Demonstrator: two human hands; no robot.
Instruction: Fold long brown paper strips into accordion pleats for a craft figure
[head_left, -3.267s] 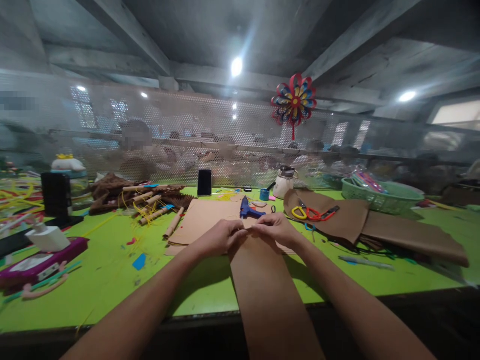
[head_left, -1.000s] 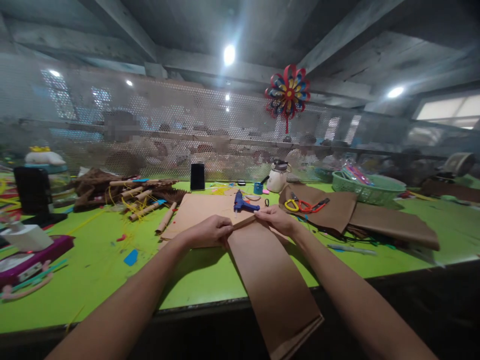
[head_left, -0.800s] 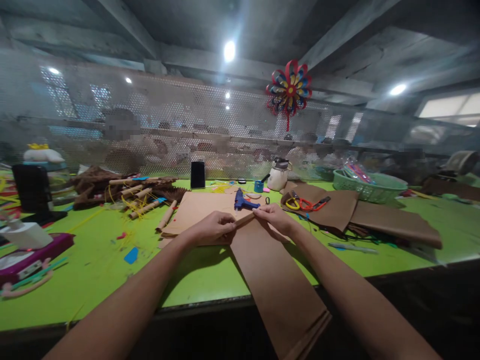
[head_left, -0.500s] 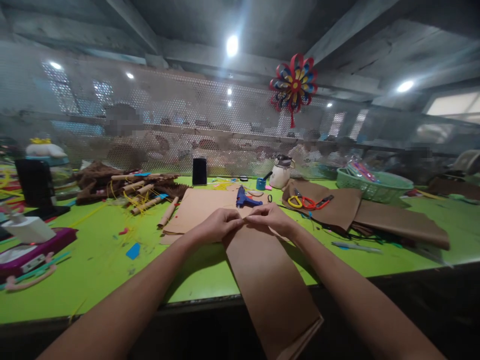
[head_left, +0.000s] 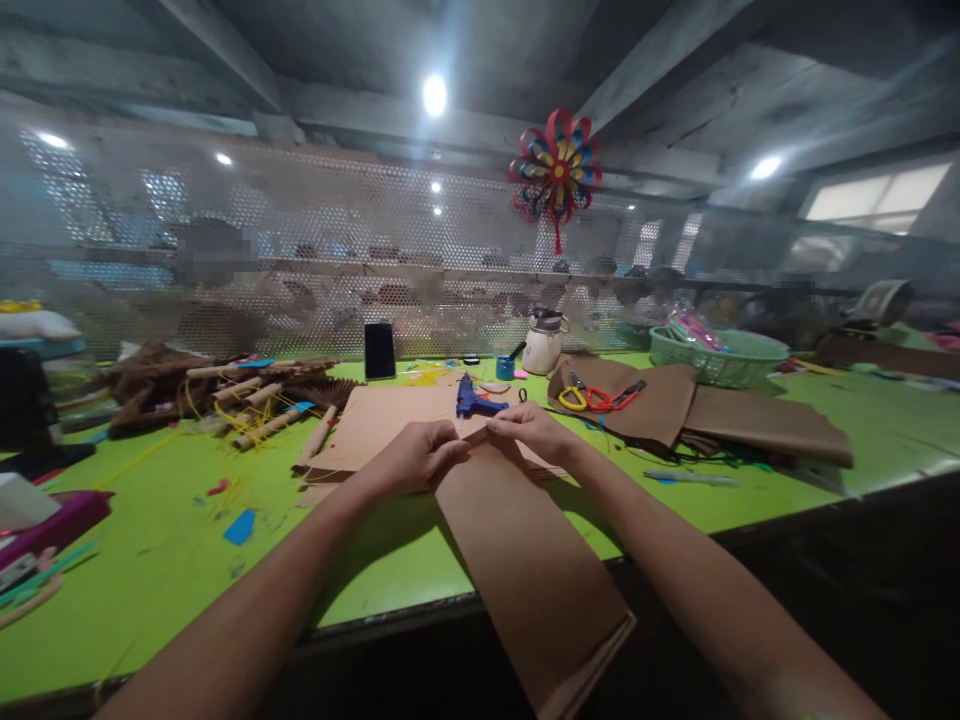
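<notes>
A long folded strip of brown kraft paper [head_left: 529, 560] hangs from my fingers over the front edge of the table. My left hand [head_left: 426, 455] pinches its far left corner. At the far right corner, my right hand [head_left: 529, 428] pinches the same edge, thumb and fingers together. Just beyond the hands lies a blue glue gun [head_left: 480, 402]. Under and behind my hands rests a stack of flat brown paper sheets [head_left: 382, 420].
On the right are scissors with red and yellow handles [head_left: 600, 398], dark brown paper [head_left: 772, 420] and a green basket [head_left: 720, 362]. Left stand rolled paper tubes [head_left: 270, 415] with yellow strings. A phone [head_left: 379, 351], a blue pot [head_left: 505, 366] and a white jug [head_left: 543, 343] stand behind.
My right hand has shifted slightly away from the left along the paper's far edge, baring more of the fold between them. The view has turned a little to the right.
</notes>
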